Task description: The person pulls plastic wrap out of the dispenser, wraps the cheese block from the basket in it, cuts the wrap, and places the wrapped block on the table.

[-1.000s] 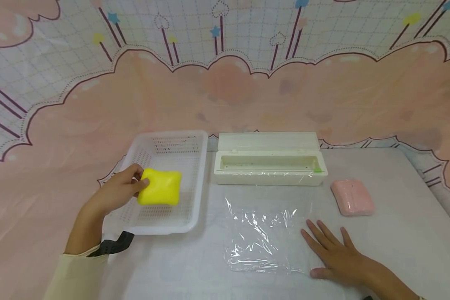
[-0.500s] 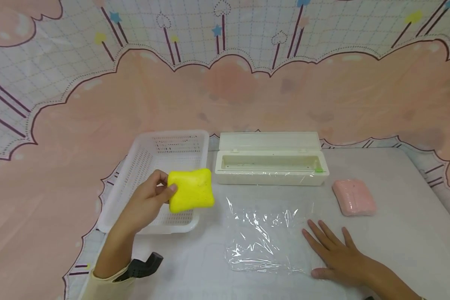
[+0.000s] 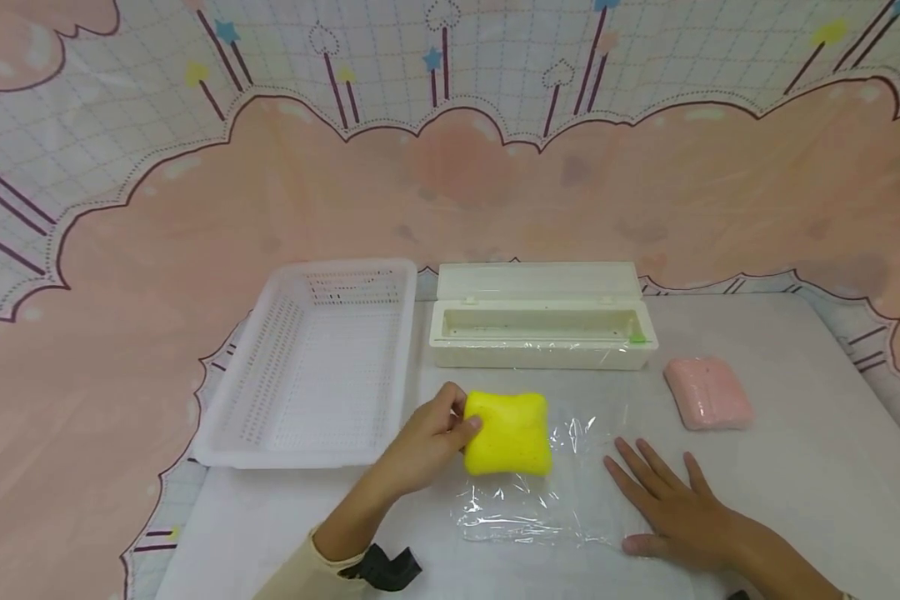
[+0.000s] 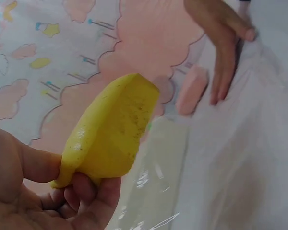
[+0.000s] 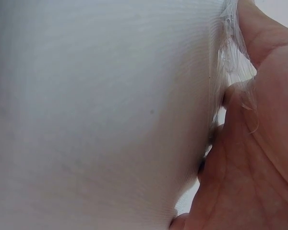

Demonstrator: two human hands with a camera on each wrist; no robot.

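Observation:
My left hand (image 3: 426, 440) pinches a yellow, pillow-shaped squishy block (image 3: 507, 433) by its left edge, thumb on the near face. In the left wrist view the yellow block (image 4: 108, 129) shows dark specks on one side. It hangs above a sheet of clear plastic wrap (image 3: 517, 517) that stretches forward to a cream wrap dispenser box (image 3: 543, 357) with its lid up. Fingers spread, my right hand (image 3: 678, 521) rests on the right edge of the wrap. The right wrist view shows crumpled film against that hand's palm (image 5: 259, 124).
A white perforated basket (image 3: 292, 458) stands on the left of the white-covered table (image 3: 817, 500). Beyond my right hand lies a pink block (image 3: 708, 394) with a shiny, film-like surface. A patterned cloth (image 3: 495, 192) rises behind the table.
My left hand has carried the yellow block from over the basket rightward and toward me, to above the plastic wrap. The right hand stays in the same place.

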